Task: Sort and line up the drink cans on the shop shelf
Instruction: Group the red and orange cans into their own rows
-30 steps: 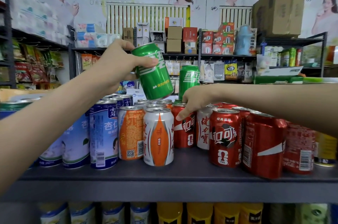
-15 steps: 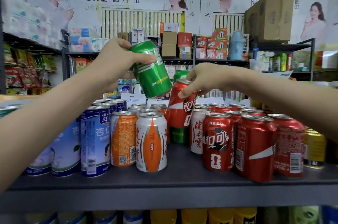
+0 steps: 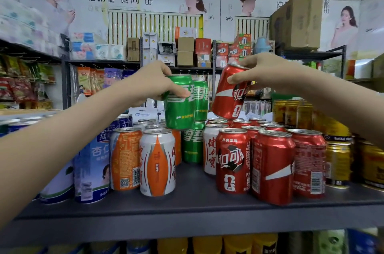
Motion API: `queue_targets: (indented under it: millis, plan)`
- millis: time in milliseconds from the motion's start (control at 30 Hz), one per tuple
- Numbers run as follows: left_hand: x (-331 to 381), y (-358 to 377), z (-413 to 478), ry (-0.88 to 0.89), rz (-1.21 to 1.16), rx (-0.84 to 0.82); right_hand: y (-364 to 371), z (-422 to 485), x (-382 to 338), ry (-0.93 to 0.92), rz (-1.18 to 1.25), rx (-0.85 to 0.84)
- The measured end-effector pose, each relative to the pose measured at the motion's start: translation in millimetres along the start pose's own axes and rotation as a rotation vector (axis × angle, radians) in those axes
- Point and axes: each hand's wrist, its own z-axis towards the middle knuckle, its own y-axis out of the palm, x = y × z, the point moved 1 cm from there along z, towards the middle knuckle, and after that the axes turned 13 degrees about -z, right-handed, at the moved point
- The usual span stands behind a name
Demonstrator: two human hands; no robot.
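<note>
Left hand (image 3: 153, 85): wrapped round a green Sprite can (image 3: 179, 108), thumb across its front; the can was upright and in the air
Right hand (image 3: 264, 73): gripped a red Coca-Cola can (image 3: 229, 96) near its top; the can was tilted, its base hanging just over the red tops beneath
Between the hands: a second green can (image 3: 201, 100) stood stacked on a third green can (image 3: 192, 143), which sat on the shelf (image 3: 187, 208)
Under the left hand: an orange-and-white can (image 3: 156, 162) and an orange can (image 3: 124, 158) at the front, blue-and-white cans (image 3: 91, 168) further out under the left forearm
Under the right hand: red cola cans (image 3: 272, 166) in rows; gold cans (image 3: 336, 162) beyond them, under the right forearm
Step in hand: sorting by brand, it seemed, each hand carrying one can towards its own kind
Next move: the Sprite probably needed a flat spot beside the green stack, lowered straight so it touched neither the stack nor the orange cans; the cola needed righting before being set in the red rows
</note>
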Motion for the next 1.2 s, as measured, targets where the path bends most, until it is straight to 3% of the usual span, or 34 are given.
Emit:
queue_targets:
  millis: [200,733,1200]
  plan:
    - [-3.0,15.8,4.6,-0.056,0.14,-0.198,-4.4,-1.2,3.5,0.035,0.071,-0.002]
    - [-37.3,42.5,7.8,-0.137,0.762,-0.511,-5.4,0.9,14.0,0.114,0.018,-0.034]
    - [-29.6,45.0,9.3,-0.243,1.022,-0.577,-13.4,-1.5,23.2,0.158,-0.023,-0.081]
